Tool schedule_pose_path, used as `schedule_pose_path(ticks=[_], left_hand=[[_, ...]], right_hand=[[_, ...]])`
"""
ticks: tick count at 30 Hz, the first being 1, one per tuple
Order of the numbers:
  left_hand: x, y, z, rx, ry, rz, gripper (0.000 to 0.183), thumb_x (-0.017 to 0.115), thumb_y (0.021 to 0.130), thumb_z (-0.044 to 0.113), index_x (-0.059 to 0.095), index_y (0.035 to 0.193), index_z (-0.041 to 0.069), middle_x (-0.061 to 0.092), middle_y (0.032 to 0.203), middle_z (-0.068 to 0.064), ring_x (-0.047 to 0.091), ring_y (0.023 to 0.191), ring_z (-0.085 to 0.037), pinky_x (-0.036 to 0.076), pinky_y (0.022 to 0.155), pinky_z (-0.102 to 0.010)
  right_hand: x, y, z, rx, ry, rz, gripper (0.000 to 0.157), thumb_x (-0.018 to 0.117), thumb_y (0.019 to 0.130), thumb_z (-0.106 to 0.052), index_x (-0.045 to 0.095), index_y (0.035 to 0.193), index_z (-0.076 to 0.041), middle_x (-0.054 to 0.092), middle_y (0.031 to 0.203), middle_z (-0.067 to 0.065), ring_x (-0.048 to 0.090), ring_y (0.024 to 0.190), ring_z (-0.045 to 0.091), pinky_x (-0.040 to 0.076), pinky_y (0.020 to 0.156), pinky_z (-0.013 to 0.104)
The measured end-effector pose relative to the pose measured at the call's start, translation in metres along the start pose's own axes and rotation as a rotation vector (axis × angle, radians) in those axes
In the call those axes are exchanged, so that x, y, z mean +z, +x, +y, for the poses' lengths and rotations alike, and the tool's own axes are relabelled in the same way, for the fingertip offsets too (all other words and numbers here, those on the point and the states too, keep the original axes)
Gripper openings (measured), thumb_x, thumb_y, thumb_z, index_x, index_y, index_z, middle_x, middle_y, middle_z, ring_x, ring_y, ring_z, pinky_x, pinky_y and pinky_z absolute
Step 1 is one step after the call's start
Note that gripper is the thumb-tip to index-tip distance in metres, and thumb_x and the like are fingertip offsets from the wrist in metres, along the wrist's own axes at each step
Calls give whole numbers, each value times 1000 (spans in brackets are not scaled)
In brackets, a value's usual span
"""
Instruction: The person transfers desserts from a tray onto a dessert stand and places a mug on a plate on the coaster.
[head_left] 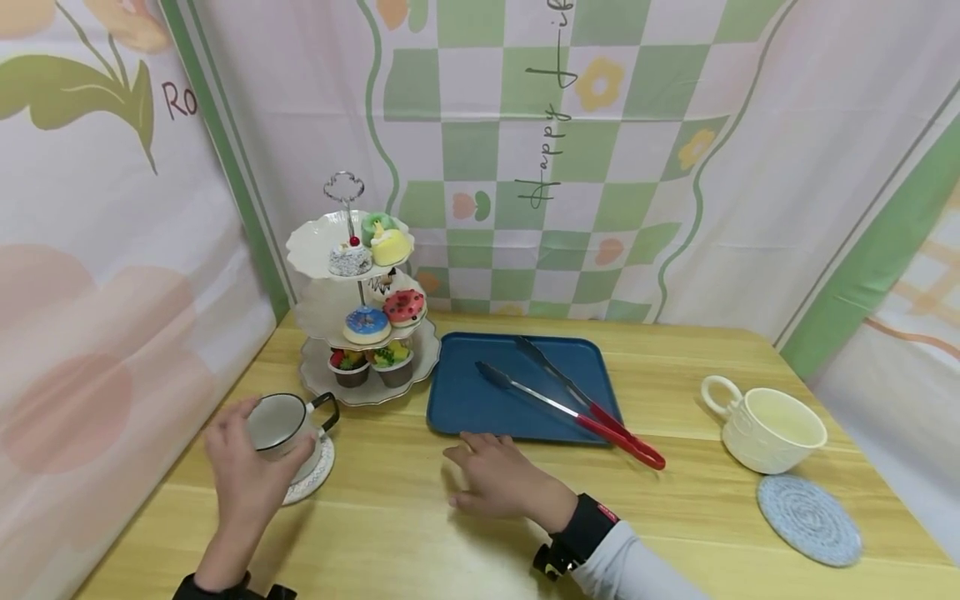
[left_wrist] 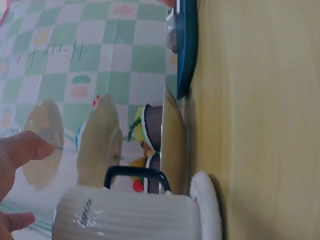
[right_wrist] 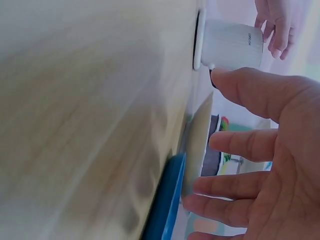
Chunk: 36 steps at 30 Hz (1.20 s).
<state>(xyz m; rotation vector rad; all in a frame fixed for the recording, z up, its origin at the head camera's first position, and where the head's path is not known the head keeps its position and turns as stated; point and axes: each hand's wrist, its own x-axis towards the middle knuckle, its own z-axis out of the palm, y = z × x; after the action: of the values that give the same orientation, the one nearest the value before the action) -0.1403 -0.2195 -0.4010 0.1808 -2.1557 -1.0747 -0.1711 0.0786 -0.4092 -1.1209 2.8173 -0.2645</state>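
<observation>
A white enamel mug (head_left: 279, 423) with a dark rim and black handle stands upright on a round white coaster (head_left: 318, 471) at the left. My left hand (head_left: 251, 462) is over the mug, fingers spread on either side of its rim in the head view. From the left wrist, the thumb and a finger (left_wrist: 35, 145) appear above the mug's rim, not wrapped round its body. My right hand (head_left: 506, 482) hovers low over the table by the tray's near edge, palm down, fingers extended. Nothing lies in its grasp in the right wrist view.
A three-tier stand (head_left: 303, 312) with toy cakes, donuts and cupcakes stands behind the mug. Red-handled tongs (head_left: 592, 417) lie across a blue tray (head_left: 457, 392). At the right are a cream cup (head_left: 765, 442) and a grey woven coaster (head_left: 810, 518).
</observation>
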Motion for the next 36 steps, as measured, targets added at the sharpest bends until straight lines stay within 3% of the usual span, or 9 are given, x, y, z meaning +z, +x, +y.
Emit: schedule_pose_path(ticks=[6,9,11,13,17,22,31,36], left_hand=[[8,2,5,260,-2,15,69,82,59,8,52,119,-5,39,123,-29,34,117,-44,33,85,-58],[16,1,7,394,6,-1,68,80,60,12,53,119,-7,41,121,-32,40,111,-45,40,77,-56],[22,0,8,445,11,-30,68,79,61,13,52,120,-8,42,122,-32,41,111,-46,43,74,-57],[27,-1,9,458,15,-81,70,81,61,12,52,122,-6,42,124,-32,43,111,-45,46,71,-55],[38,-4,13,501,29,-163,70,82,62,15,54,122,-4,45,124,-30,45,110,-45,42,79,-60],[48,-6,17,567,65,-184,64,81,61,23,59,116,-2,53,115,-25,48,106,-41,33,85,-63],[59,-12,21,522,123,-343,66,83,63,27,59,119,3,55,116,-20,55,101,-38,47,79,-54],[66,-15,24,568,92,-421,61,83,64,28,62,116,4,56,115,-19,56,102,-36,45,79,-56]], right_hand=[[-6,-9,8,27,63,6,58,65,86,-39,50,133,-9,43,136,19,39,124,37,35,93,61],[-10,-15,14,33,90,15,58,65,86,-37,49,133,-7,43,136,20,38,125,36,35,93,61],[-12,-18,17,34,102,21,58,65,86,-37,50,133,-6,43,135,21,38,125,37,34,93,61],[-15,-22,20,40,106,22,58,65,86,-37,50,133,-6,43,135,22,39,124,38,35,92,62],[-19,-31,26,51,113,27,57,66,86,-35,50,132,-4,44,134,24,40,122,41,35,90,63],[-21,-41,35,76,129,30,56,66,86,-32,51,131,-3,44,133,25,39,123,43,34,90,65],[-21,-54,43,94,117,62,56,68,85,-31,51,129,-1,45,131,26,41,120,44,36,87,66],[-23,-62,46,117,124,89,55,69,84,-28,51,129,0,45,130,27,41,119,46,35,86,67]])
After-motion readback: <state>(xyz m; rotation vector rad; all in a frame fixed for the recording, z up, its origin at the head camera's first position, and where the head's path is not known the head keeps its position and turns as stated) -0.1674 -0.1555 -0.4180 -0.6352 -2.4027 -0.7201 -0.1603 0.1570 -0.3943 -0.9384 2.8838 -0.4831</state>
